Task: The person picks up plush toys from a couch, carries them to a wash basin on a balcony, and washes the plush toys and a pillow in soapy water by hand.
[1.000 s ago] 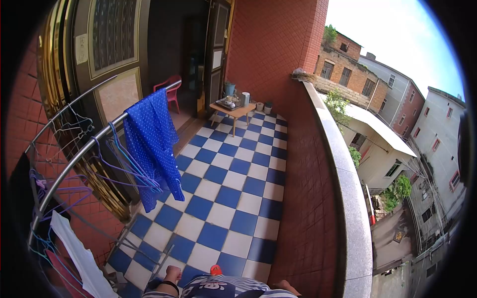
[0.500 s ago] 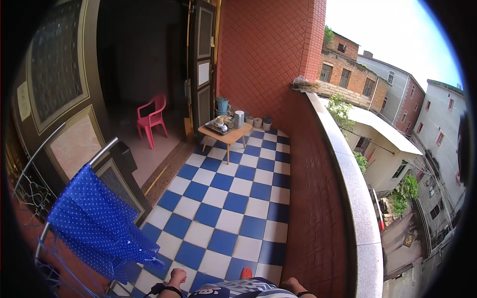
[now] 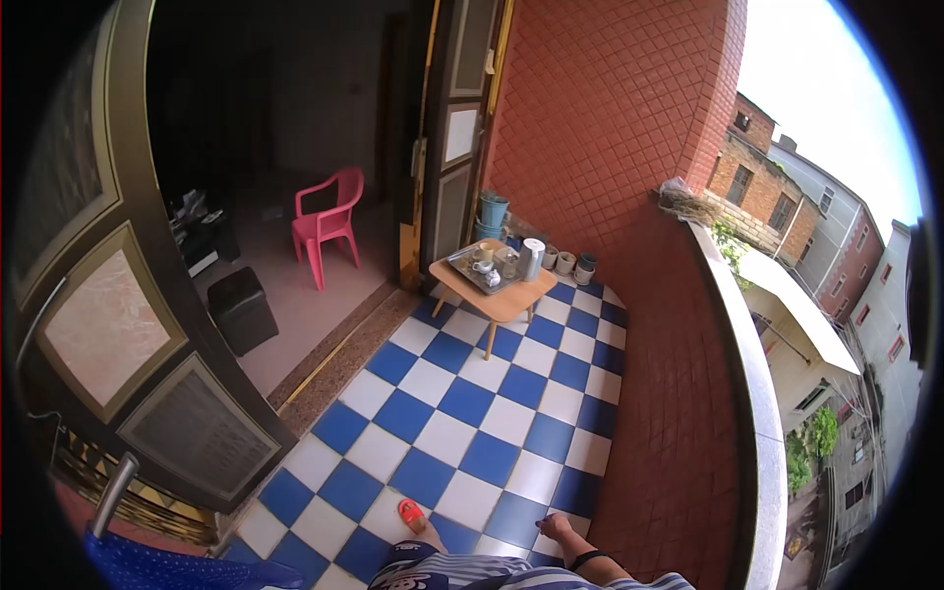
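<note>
My right hand (image 3: 556, 527) hangs low over the checkered floor, close to the brick parapet. Its fingers look curled in, and no object shows in them. A dark band (image 3: 590, 559) circles that wrist. Out of view is my left hand. Ahead stands a low wooden table (image 3: 506, 307), beyond the hand's reach. On it are a metal tray (image 3: 462, 262) with a small white teapot (image 3: 492, 277) and cups, and a silver kettle (image 3: 531, 258). A red sandal (image 3: 411, 513) is on my foot below.
A blue dotted cloth (image 3: 177, 565) hangs on a metal rail (image 3: 118, 492) at lower left. Through the open doorway are a pink chair (image 3: 332, 221) and a dark stool (image 3: 241, 310). Several pots (image 3: 565, 264) line the far wall. A parapet (image 3: 752, 374) bounds the right side.
I have moved forward, so the table and chair look nearer and the blue cloth has slid to the lower left corner. My left hand has left the view; my right hand swung forward.
</note>
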Available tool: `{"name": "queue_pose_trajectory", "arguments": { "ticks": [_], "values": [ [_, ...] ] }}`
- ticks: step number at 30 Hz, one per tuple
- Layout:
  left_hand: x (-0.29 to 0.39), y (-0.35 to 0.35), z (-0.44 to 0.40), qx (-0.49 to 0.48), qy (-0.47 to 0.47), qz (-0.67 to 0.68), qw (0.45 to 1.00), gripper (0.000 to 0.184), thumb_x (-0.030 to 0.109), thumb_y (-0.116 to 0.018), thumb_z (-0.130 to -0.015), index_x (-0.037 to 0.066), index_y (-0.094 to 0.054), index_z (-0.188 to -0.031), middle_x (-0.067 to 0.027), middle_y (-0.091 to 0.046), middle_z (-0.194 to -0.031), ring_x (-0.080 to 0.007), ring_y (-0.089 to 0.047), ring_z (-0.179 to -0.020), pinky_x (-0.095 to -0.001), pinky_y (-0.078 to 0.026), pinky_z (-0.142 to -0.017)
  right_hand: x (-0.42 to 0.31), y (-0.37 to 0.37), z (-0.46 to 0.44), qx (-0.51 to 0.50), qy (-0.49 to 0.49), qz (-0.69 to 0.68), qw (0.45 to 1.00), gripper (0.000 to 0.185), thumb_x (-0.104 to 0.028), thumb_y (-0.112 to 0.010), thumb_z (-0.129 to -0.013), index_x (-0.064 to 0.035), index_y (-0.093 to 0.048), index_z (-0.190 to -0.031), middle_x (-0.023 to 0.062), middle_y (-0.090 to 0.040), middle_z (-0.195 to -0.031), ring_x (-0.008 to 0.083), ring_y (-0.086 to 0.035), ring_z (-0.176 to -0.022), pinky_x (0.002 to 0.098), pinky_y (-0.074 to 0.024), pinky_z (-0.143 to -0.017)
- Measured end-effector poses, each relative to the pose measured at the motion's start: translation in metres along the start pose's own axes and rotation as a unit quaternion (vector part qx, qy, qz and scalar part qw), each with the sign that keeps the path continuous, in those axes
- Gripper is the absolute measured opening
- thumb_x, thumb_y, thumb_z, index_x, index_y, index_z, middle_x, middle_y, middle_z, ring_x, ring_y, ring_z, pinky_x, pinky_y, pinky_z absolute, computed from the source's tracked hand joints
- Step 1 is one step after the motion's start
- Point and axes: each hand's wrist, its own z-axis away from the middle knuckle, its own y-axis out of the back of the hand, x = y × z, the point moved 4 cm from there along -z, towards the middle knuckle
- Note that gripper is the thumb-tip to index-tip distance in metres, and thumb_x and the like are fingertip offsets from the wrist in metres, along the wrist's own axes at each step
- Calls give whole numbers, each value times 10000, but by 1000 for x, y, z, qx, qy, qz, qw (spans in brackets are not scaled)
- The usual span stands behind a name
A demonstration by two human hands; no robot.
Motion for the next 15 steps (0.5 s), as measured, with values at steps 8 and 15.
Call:
{"name": "queue_pose_trajectory", "arguments": {
  "ticks": [8, 15],
  "values": [
    [331, -102, 7, -39, -224, 29, 973, 125, 105, -545, -845, 27, -633, -887, -75, -593, -634, -163, -554, -480, -308, -474, -415, -87, 120, -157, -60, 66, 108, 990, 245, -301, -538, -894, -141, -686, -1006, 81, -673, -1078, 296, -633, -1013, 424, -504, -872],
    [496, -142, -36, -17, -256, 64, 964, 126, 105, -619, -802, 55, -655, -912, -62, -612, -659, -175, -551, -466, -316, -465, -406, -148, 157, -339, -92, 126, 286, 946, 328, -461, -594, -866, -173, -667, -1004, 45, -705, -988, 213, -667, -954, 361, -511, -747]
  ]
}}
